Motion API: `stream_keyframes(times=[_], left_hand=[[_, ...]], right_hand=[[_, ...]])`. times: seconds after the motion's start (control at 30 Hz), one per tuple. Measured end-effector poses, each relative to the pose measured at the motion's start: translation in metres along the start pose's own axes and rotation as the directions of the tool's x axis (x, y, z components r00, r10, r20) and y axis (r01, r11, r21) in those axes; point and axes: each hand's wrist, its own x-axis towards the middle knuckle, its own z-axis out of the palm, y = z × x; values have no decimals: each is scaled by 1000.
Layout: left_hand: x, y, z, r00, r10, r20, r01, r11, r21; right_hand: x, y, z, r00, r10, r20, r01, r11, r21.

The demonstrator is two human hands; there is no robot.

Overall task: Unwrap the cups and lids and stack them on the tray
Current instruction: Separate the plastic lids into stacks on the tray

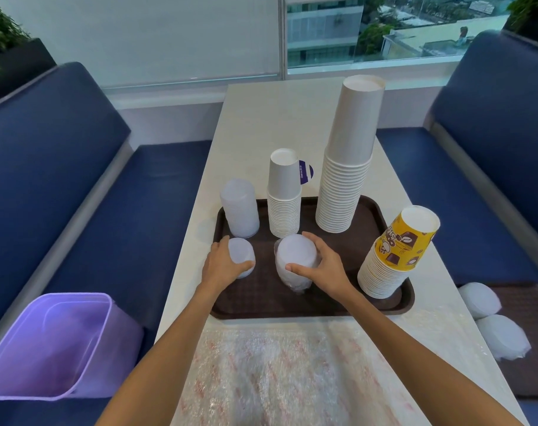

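Observation:
A dark brown tray (pixel 332 305) lies on the white table. On it stand a tall stack of white cups (pixel 347 167), a shorter white cup stack (pixel 284 195), a yellow printed cup stack (pixel 396 253) leaning at the right edge, and a stack of clear lids (pixel 240 209) at the back left. My left hand (pixel 223 264) grips a small stack of clear lids (pixel 242 255) at the tray's left edge. My right hand (pixel 321 265) grips a stack of lids (pixel 295 262) with clear wrap bunched at its base, in the tray's middle.
Clear plastic wrap with red print (pixel 277 373) covers the near table. A purple bin (pixel 56 345) sits on the blue bench at left. On the right bench a second brown tray (pixel 532 305) carries two wrapped lid packs (pixel 481 299). A purple-and-white sign (pixel 306 173) stands behind the cups.

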Motion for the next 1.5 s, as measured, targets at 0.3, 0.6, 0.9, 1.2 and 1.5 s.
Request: stream_keyframes(times=[0.3, 0.6, 0.9, 1.2, 1.5], left_hand=[[0, 2, 1, 999, -47, -3, 47, 999, 14], [-20, 53, -8, 920, 182, -346, -294, 906, -304], [-17, 80, 12, 943, 332, -34, -332, 927, -174], [-11, 89, 15, 944, 293, 154, -301, 953, 29], [-9, 97, 11, 948, 293, 124, -297, 955, 7]], right_hand=[[-4, -3, -3, 999, -1, 35, 0, 999, 39], [-9, 2, -7, 1000, -22, -1, 22, 999, 27], [-9, 8, 0, 999, -36, -11, 36, 999, -31], [-9, 13, -1, 1000, -18, -4, 19, 999, 27], [-8, 12, -1, 1000, 6, 6, -6, 999, 35]])
